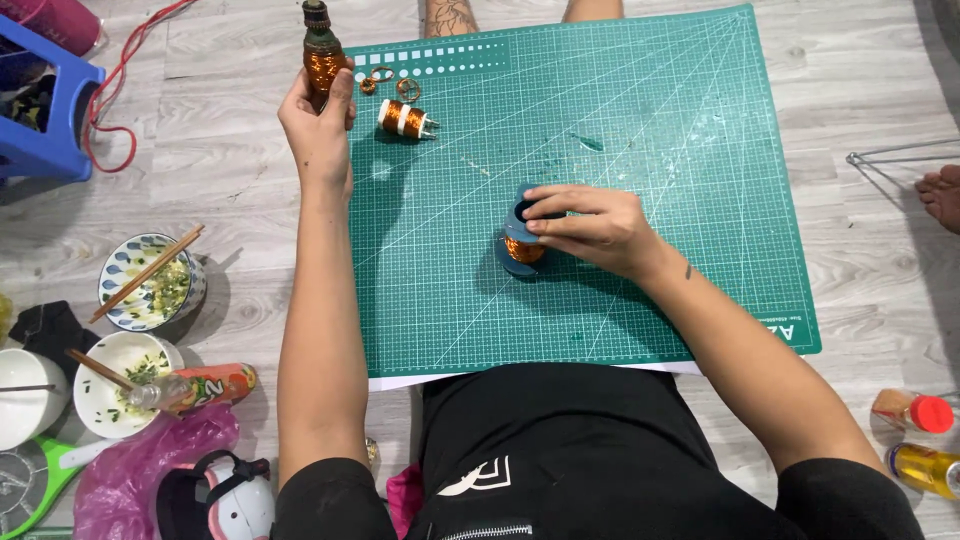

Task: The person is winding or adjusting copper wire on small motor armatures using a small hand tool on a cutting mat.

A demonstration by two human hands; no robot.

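The blue spool of copper wire sits near the middle of the green cutting mat, which lies on the floor. The right hand has its grip clamped over the spool's top flange. It looks dense and rigid, though the fine winding could snag, so the plastic flanges are the safest hold. At eleven o'clock, the left hand is closed around a dark copper-wound bobbin. A small white-banded coil lies just beside it.
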